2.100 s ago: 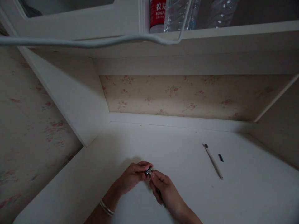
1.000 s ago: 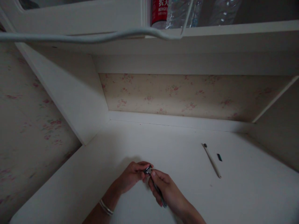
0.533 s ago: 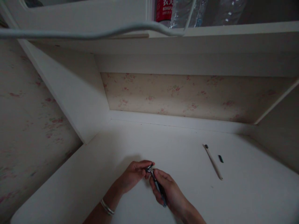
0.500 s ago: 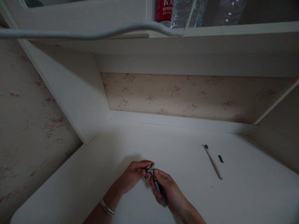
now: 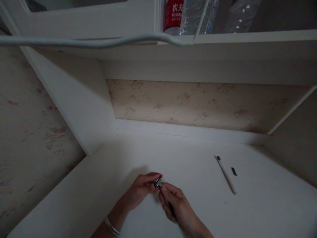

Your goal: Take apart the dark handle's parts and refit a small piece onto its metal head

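My right hand (image 5: pixel 177 200) is wrapped round the dark handle of a razor (image 5: pixel 170 208), which slants up and left to a shiny metal head. At that head, my left hand (image 5: pixel 142 188) is closed, with thumb and fingers pinching a small dark part at its end. The fingertips hide part of the head, and I cannot tell whether the dark part is attached. Both hands are close together over the front of the white desk (image 5: pixel 188 158). A bracelet circles the left wrist.
To the right lie a slim pale stick with a dark tip (image 5: pixel 226 175) and a small dark green piece (image 5: pixel 234 171). A pale cable (image 5: pixel 99 43) crosses in front of the shelf above, where plastic bottles (image 5: pixel 194 16) stand. A side panel (image 5: pixel 74 99) bounds the desk at left.
The razor's head has turned slightly and shows more of its metal face. Both hands stay close together around it. The view has tilted up a little.
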Motion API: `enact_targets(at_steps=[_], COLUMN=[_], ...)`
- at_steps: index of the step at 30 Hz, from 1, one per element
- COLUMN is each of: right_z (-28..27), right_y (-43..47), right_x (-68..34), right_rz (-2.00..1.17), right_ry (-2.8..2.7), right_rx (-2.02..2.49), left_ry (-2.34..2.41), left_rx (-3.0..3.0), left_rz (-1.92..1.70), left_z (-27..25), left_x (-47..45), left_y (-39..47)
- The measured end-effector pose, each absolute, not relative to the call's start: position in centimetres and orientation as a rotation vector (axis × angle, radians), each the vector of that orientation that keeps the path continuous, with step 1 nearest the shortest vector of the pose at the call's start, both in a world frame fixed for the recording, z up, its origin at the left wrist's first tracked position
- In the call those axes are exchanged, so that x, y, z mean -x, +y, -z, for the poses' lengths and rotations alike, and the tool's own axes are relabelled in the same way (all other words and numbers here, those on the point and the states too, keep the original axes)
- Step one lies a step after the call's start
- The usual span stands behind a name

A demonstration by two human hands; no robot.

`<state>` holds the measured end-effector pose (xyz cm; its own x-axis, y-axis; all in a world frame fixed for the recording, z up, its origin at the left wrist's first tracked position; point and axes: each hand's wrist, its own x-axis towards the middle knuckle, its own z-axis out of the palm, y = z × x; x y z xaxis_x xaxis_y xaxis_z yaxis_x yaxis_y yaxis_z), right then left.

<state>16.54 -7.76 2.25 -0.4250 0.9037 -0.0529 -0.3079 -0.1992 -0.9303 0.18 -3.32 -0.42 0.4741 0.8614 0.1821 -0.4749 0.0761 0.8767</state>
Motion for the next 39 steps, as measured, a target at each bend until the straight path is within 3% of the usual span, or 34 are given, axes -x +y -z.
enact_targets(at_steps=[5,39], right_z=[-2.7,-2.1], right_y=[-7.9,-8.2], right_x=[-16.3,-15.7], right_rz=[-1.656,-1.782], right_ry=[-1.28,-1.102], right_rx=[0.866,0.937], left_ry=[0.46,0.487], left_rx=[-1.055,-1.01], left_rz=[-1.07,-1.074], left_z=[0.6,0.7], left_x=[-0.2,-0.5], left_y=[-3.2,-3.4])
